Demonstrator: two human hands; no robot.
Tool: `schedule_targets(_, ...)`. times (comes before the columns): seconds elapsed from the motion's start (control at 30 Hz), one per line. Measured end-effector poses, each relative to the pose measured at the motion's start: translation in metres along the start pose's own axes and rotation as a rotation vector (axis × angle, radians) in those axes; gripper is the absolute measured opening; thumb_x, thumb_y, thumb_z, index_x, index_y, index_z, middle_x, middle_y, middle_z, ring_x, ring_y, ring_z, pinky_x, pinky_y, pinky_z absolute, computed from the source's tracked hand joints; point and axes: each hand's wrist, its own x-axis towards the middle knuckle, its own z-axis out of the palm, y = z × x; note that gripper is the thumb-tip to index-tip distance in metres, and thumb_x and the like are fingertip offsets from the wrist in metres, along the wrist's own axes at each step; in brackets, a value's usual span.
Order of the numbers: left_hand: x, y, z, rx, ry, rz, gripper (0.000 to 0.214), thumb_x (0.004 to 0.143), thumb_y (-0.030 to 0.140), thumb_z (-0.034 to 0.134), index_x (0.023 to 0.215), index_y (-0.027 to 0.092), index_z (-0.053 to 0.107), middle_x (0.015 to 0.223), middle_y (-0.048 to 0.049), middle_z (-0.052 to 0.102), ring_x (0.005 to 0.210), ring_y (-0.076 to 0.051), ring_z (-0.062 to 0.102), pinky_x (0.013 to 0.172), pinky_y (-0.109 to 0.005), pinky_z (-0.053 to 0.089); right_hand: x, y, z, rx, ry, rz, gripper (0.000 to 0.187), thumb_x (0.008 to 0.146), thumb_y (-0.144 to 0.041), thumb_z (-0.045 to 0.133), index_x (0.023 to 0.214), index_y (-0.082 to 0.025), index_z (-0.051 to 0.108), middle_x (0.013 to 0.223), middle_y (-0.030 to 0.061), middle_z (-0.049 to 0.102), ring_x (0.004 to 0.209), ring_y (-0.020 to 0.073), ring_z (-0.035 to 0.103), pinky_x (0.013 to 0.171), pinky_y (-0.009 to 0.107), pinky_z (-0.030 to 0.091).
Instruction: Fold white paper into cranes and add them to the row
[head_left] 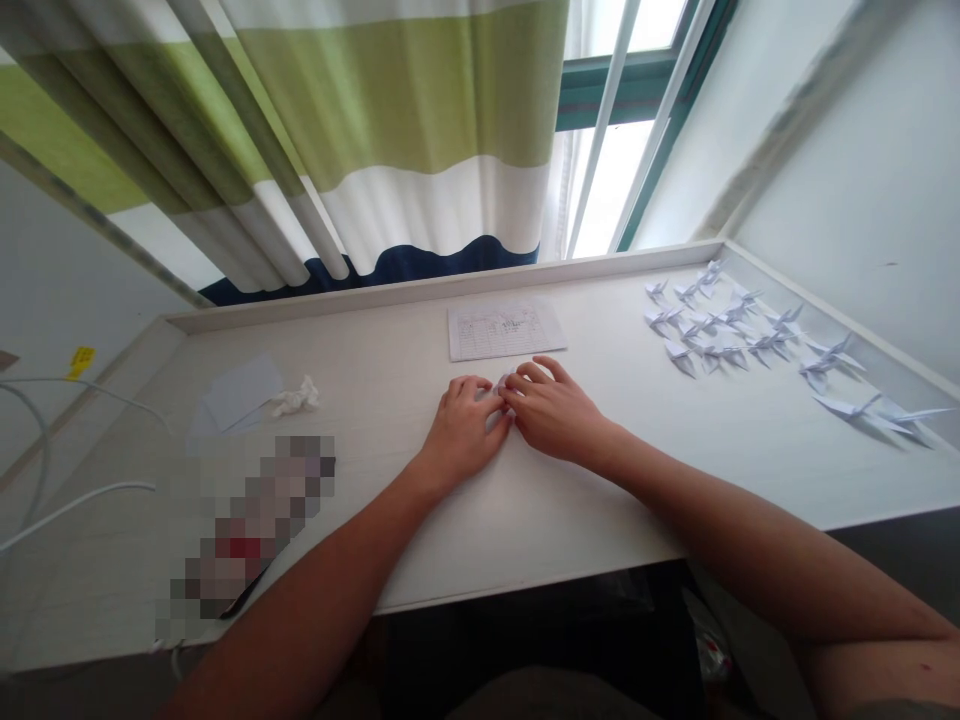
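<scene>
A folded paper (501, 385) lies near the middle of the desk (525, 500), mostly hidden where the two hands meet. The left hand (463, 430) and the right hand (559, 410) have their fingers curled down onto it, seemingly pinching a crease, though it is too small to be sure. Matching the edges and pressing flat along the fold would serve best. No box or tray shows; paper cranes (742, 335) lie loose at the right.

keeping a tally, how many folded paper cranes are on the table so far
About 15 paper cranes, all grouped at the far right of the table, trailing toward its right edge. They overlap, so a few may be hidden.
</scene>
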Motion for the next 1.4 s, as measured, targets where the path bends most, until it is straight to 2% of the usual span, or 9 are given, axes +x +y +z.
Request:
schedule_targets(0.17, 0.000, -0.001, 0.000, -0.014, 0.009, 0.003, 0.018, 0.101, 0.029, 0.067, 0.109, 0.022, 0.082, 0.132, -0.0149, 0.065, 0.132, -0.035, 0.052, 0.116, -0.056, 0.050, -0.002, -0.001, -0.002, 0.067, -0.008, 0.023, 0.025, 0.099, -0.015, 0.059, 0.117, -0.016, 0.076, 0.126, 0.0133, 0.077, 0.127, 0.0328, 0.061, 0.128, 0.053, 0.021)
schedule_targets(0.33, 0.000, 0.000, 0.000, -0.031, 0.011, 0.014, 0.018, 0.101, 0.027, 0.067, 0.110, 0.020, 0.081, 0.133, -0.0149, 0.065, 0.132, -0.035, 0.053, 0.117, -0.056, 0.049, -0.002, 0.000, -0.003, 0.117, -0.056, 0.041, 0.028, 0.100, -0.017, 0.058, 0.120, -0.014, 0.076, 0.136, 0.0149, 0.074, 0.128, 0.0342, 0.061, 0.123, 0.052, 0.031)
schedule_targets(0.43, 0.000, 0.000, 0.000, -0.028, 0.013, 0.020, 0.016, 0.100, 0.027, 0.068, 0.108, 0.021, 0.081, 0.135, -0.0141, 0.065, 0.134, -0.035, 0.053, 0.118, -0.056, 0.049, -0.002, 0.003, -0.006, 0.149, -0.091, 0.071, 0.029, 0.100, -0.019, 0.058, 0.123, -0.014, 0.076, 0.138, 0.0153, 0.073, 0.129, 0.0342, 0.062, 0.123, 0.052, 0.032)
schedule_targets(0.6, 0.000, -0.002, -0.001, 0.006, 0.023, 0.062, 0.014, 0.100, 0.027, 0.070, 0.108, 0.023, 0.081, 0.137, -0.0118, 0.066, 0.135, -0.034, 0.055, 0.116, -0.056, 0.050, -0.002, 0.010, -0.013, 0.202, -0.113, 0.054, 0.028, 0.099, -0.018, 0.060, 0.122, -0.015, 0.077, 0.127, 0.0138, 0.079, 0.128, 0.0321, 0.066, 0.127, 0.053, 0.029)
schedule_targets(0.77, 0.005, 0.000, -0.001, 0.050, 0.043, 0.079, 0.016, 0.102, 0.029, 0.069, 0.111, 0.020, 0.079, 0.132, -0.0131, 0.071, 0.129, -0.033, 0.061, 0.110, -0.053, 0.054, 0.001, 0.017, -0.013, 0.221, -0.072, 0.020, 0.028, 0.098, -0.017, 0.061, 0.122, -0.015, 0.074, 0.124, 0.0144, 0.080, 0.121, 0.0310, 0.068, 0.119, 0.050, 0.040)
schedule_targets(0.93, 0.008, -0.003, -0.003, 0.059, 0.055, 0.102, 0.014, 0.102, 0.021, 0.064, 0.101, 0.019, 0.078, 0.131, -0.0133, 0.073, 0.131, -0.033, 0.063, 0.112, -0.053, 0.054, 0.005, 0.031, -0.007, 0.274, -0.001, -0.038, 0.021, 0.098, -0.021, 0.064, 0.113, -0.020, 0.078, 0.113, 0.0116, 0.081, 0.122, 0.0305, 0.066, 0.121, 0.052, 0.037)
schedule_targets(1.07, 0.009, -0.012, -0.012, -0.006, 0.024, 0.151, 0.017, 0.098, 0.014, 0.061, 0.093, 0.022, 0.076, 0.131, -0.0105, 0.075, 0.131, -0.030, 0.065, 0.112, -0.052, 0.055, 0.006, 0.044, 0.000, 0.346, 0.048, -0.098, 0.023, 0.100, -0.019, 0.064, 0.115, -0.022, 0.081, 0.112, 0.0105, 0.081, 0.120, 0.0296, 0.067, 0.116, 0.051, 0.041)
schedule_targets(1.2, 0.011, -0.020, -0.019, -0.057, -0.029, 0.163, 0.019, 0.093, 0.011, 0.061, 0.084, 0.022, 0.073, 0.129, -0.0085, 0.078, 0.125, -0.029, 0.069, 0.111, -0.052, 0.055, 0.007, 0.049, 0.005, 0.480, 0.052, -0.078, 0.018, 0.100, -0.021, 0.069, 0.112, -0.023, 0.083, 0.110, 0.0091, 0.081, 0.115, 0.0274, 0.068, 0.111, 0.047, 0.044)
schedule_targets(1.4, 0.012, -0.022, -0.019, -0.096, -0.027, 0.110, 0.018, 0.087, 0.010, 0.064, 0.076, 0.023, 0.071, 0.123, -0.0076, 0.079, 0.124, -0.030, 0.070, 0.112, -0.053, 0.054, 0.007, 0.051, 0.010, 0.707, 0.003, -0.008, 0.019, 0.100, -0.023, 0.069, 0.118, -0.023, 0.078, 0.102, 0.0052, 0.082, 0.109, 0.0257, 0.068, 0.108, 0.045, 0.045)
